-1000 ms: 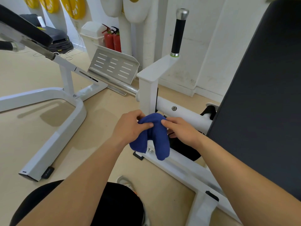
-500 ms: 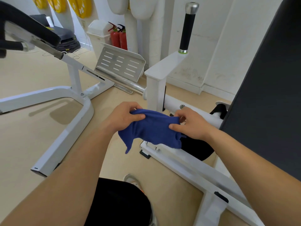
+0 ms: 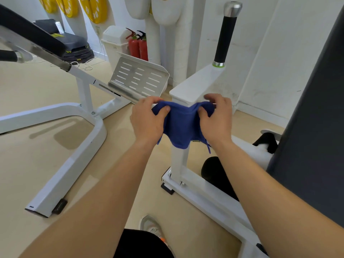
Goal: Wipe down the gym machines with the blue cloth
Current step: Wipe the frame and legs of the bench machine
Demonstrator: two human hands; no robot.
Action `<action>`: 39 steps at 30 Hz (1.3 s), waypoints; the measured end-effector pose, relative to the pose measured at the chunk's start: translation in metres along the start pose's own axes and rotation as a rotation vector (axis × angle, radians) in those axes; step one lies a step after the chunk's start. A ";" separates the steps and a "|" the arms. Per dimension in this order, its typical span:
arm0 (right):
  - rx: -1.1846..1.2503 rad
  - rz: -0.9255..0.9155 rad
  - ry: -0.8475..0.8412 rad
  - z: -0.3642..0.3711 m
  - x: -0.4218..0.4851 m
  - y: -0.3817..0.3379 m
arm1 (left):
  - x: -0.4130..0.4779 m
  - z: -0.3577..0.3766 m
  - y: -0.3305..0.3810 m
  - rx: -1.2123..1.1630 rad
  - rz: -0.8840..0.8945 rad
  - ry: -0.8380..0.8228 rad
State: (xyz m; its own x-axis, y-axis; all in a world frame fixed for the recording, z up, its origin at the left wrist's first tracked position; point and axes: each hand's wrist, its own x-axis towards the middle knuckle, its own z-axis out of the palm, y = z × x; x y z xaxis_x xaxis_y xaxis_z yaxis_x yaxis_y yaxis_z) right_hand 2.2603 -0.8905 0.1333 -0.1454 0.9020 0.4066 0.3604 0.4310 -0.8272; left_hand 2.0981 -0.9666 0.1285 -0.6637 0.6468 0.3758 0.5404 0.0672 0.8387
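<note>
A single wide-angle camera sits on the person's head and faces forward and down, so both forearms enter from the bottom edge, and the left hand (image 3: 147,121) and right hand (image 3: 217,121) meet near frame centre, gripping the blue cloth (image 3: 183,125). The view stands close to the white machine post (image 3: 179,161), with the dark pad (image 3: 316,127) filling the right edge, the floor (image 3: 28,164) spread across the left and the wall (image 3: 270,62) at the top right.
</note>
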 end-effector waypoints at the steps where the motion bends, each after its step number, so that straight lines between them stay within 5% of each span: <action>1: 0.024 0.041 0.069 0.003 -0.002 0.002 | 0.000 0.004 0.000 0.062 -0.013 0.081; 4: 0.130 0.161 0.133 0.009 -0.011 0.003 | -0.005 0.010 0.001 0.119 -0.099 0.240; 13: 0.317 -0.107 -0.105 0.042 -0.047 -0.001 | -0.029 0.036 0.016 -0.371 -0.086 -0.142; 22: 0.254 -0.199 -0.057 0.052 -0.020 -0.002 | -0.016 0.029 0.020 -0.330 0.083 -0.103; 33: 0.107 0.002 -0.079 0.079 -0.057 0.036 | -0.037 0.047 -0.038 -0.165 -0.072 -0.285; 39: 0.183 0.007 -0.058 0.067 -0.045 0.009 | -0.028 0.033 -0.004 -0.290 0.000 -0.215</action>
State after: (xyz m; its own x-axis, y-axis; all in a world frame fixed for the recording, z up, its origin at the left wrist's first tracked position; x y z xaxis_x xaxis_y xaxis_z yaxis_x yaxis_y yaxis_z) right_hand 2.2084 -0.9251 0.0816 -0.1986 0.9026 0.3819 0.1891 0.4176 -0.8887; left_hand 2.1314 -0.9599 0.1022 -0.5230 0.7940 0.3100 0.3509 -0.1309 0.9272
